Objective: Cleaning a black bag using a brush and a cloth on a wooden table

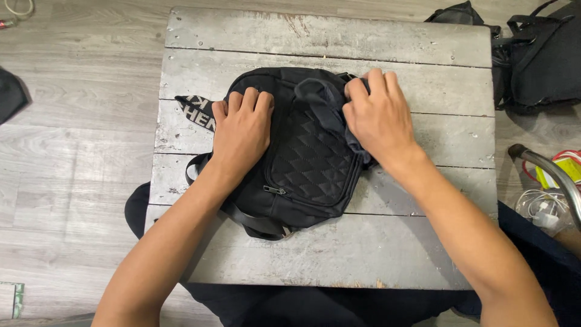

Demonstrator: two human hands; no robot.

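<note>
Setting: an informal home workspace or small bag workshop. Indicators: a low, weathered grey plank table point(363, 254) standing on grey wood-look laminate floor point(72, 181); more black bags point(538, 57) piled on the floor at the upper right; loose white cables point(538, 209) and a metal chair tube point(554, 175) at the right edge.

Hidden or cut off, as you look down:
- Black bag point(308, 157): your left hand point(241, 130) covers its left upper panel; your right hand point(378, 118) covers its right edge and the fabric bunched there, so whether those fingers pinch it cannot be told
- Printed strap point(196, 112): most of its length lies under the bag
- Table point(327, 39): near edge partly behind your forearms
- Dark bags point(535, 54): cut by the right and top edges
- Metal tube point(548, 172) and cables point(541, 209): run out of frame at right; kind unclear
- Dark object point(11, 94): cut by the left edge, not identifiable
</note>
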